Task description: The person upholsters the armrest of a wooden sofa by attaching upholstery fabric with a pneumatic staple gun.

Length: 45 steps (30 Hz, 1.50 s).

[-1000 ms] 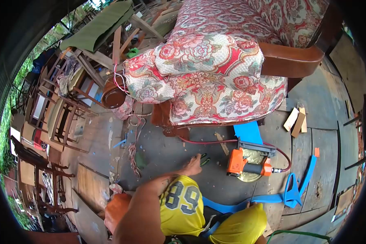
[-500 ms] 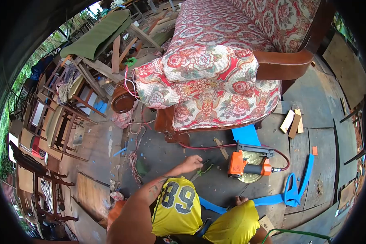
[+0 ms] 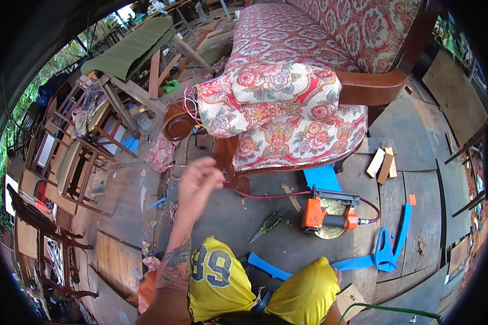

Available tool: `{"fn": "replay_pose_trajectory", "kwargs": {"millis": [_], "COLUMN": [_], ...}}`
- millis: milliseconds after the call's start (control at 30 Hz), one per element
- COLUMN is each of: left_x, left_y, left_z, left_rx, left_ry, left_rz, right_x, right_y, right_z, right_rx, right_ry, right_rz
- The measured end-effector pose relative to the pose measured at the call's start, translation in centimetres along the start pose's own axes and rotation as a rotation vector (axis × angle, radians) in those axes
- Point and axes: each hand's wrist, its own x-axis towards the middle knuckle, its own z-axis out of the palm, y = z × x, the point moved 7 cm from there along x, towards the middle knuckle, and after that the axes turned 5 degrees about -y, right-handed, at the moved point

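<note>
My left hand [image 3: 199, 181] is raised in front of the sofa's near corner, its fingers partly spread and nothing visible in them. Just beyond it is the sofa's carved wooden front post [image 3: 226, 157]. Floral fabric [image 3: 276, 103] lies loosely over the padded armrest, beside the wooden scroll [image 3: 180, 123]. Green-handled scissors [image 3: 265, 226] lie on the floor in front of my knees. Only a sliver of my right hand [image 3: 339, 277] shows beside my right knee; its fingers are hidden.
An orange air stapler [image 3: 331, 216] rests on a round golden tin [image 3: 333, 232], with a red hose [image 3: 271, 196] running left. Blue strips [image 3: 268, 265] and wood offcuts [image 3: 384, 164] lie on the floor. Wooden chair frames [image 3: 87, 157] stand at left.
My left hand has moved up and left, away from the scissors, toward the sofa's corner post. My right hand has slipped mostly behind my knee. The view has shifted slightly.
</note>
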Motion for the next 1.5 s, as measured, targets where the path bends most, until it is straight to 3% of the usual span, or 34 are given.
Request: {"fn": "replay_pose_trajectory", "kwargs": {"millis": [33,67,100,167,300,367,467,633,800,1200,1500], "left_x": [0.4,0.6,0.7,2.4,3.8,3.7,3.8,4.6,5.3,6.2,4.3], "left_y": [2.0,4.4,5.8,6.9,8.0,7.3,7.2,7.5,7.7,8.9,7.4], "left_z": [0.7,0.7,0.6,2.6,6.7,7.4,8.0,7.5,7.3,8.2,8.1], "left_rx": [-0.004,-0.090,-0.179,-0.209,-0.287,-0.303,-0.398,-0.282,-0.095,-0.301,0.011], "left_ry": [-0.003,0.193,0.387,0.398,0.457,0.522,0.618,0.626,0.740,0.727,0.763], "left_rz": [0.007,0.120,0.232,0.327,0.488,0.455,0.424,0.407,0.478,0.453,0.404], "right_x": [0.2,0.0,-0.7,-1.5,1.1,1.3,1.3,-2.1,-5.0,-5.8,-5.2], "right_y": [1.7,0.5,-2.4,-12.9,-28.8,-37.0,-44.6,-53.9,-55.3,-55.3,-53.4], "right_z": [-1.9,-4.1,-6.3,-9.7,-11.6,-9.6,-5.3,2.1,5.6,6.1,7.2], "right_rx": [0.157,0.346,0.542,0.604,0.733,0.746,0.704,0.481,0.445,0.424,0.480], "right_ry": [0.098,0.155,0.244,0.342,0.290,0.210,-0.145,-0.787,-0.854,-0.749,-0.737], "right_rz": [0.048,0.204,0.351,0.345,0.017,-0.174,-0.252,-0.375,-0.436,-0.477,-0.432]}}
